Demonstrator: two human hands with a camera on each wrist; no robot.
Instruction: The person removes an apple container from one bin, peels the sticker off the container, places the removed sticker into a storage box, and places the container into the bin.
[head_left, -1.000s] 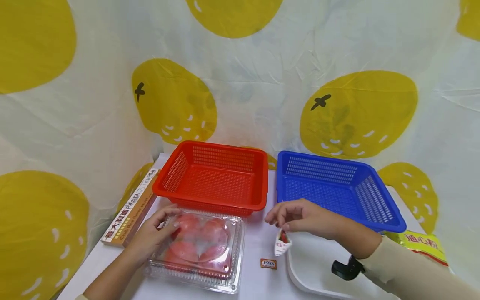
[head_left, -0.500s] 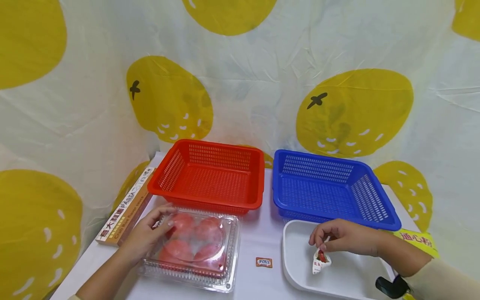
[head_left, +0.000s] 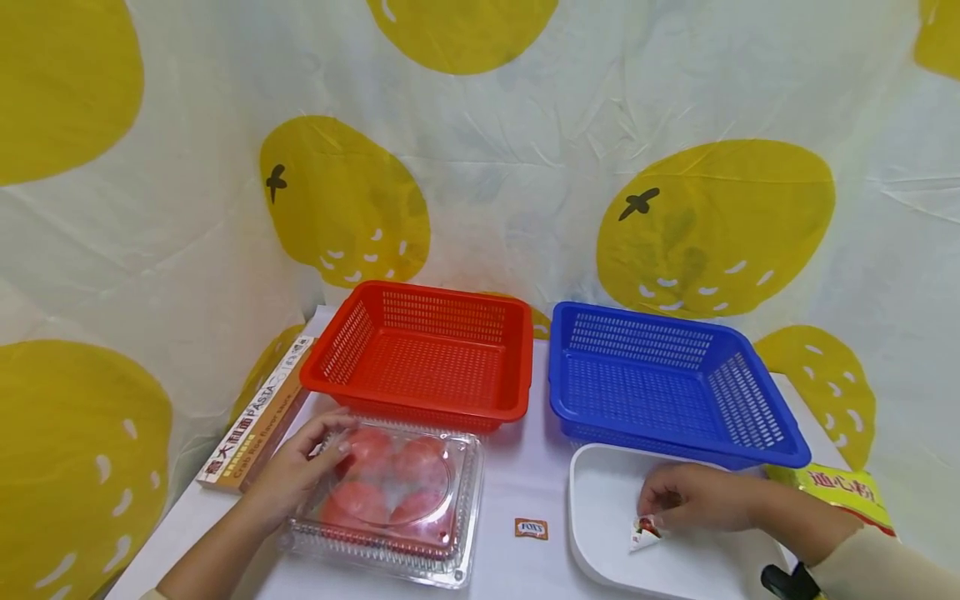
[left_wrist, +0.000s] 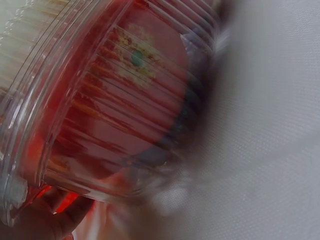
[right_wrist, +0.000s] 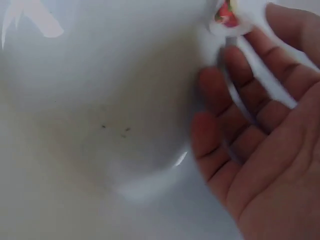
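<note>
My left hand point(head_left: 339, 439) rests on the left part of a clear clamshell box point(head_left: 405, 500) holding red tomatoes, fingers laid over the lid. The left wrist view shows the ribbed box point(left_wrist: 125, 100) close up, with a fingertip point(left_wrist: 47, 220) at its lower edge. Inside a white tray point(head_left: 600, 500), my right hand point(head_left: 660, 510) has its fingertips at a small white and red sachet point(head_left: 645, 531) lying on the tray floor. In the right wrist view the hand point(right_wrist: 250, 45) is relaxed, palm showing, with the sachet point(right_wrist: 227, 15) just beyond the fingertips on the tray point(right_wrist: 100, 100).
An empty red basket point(head_left: 420, 408) and an empty blue basket point(head_left: 750, 454) stand side by side behind the hands. A long pasta box point(head_left: 255, 425) lies at the left, a yellow bag point(head_left: 840, 487) at the right. A small brown candy packet point(head_left: 531, 528) lies between box and tray.
My right hand carried the sachet from above the tray's left edge rightward into the tray and lowered it to the floor. The left hand stayed on the clamshell.
</note>
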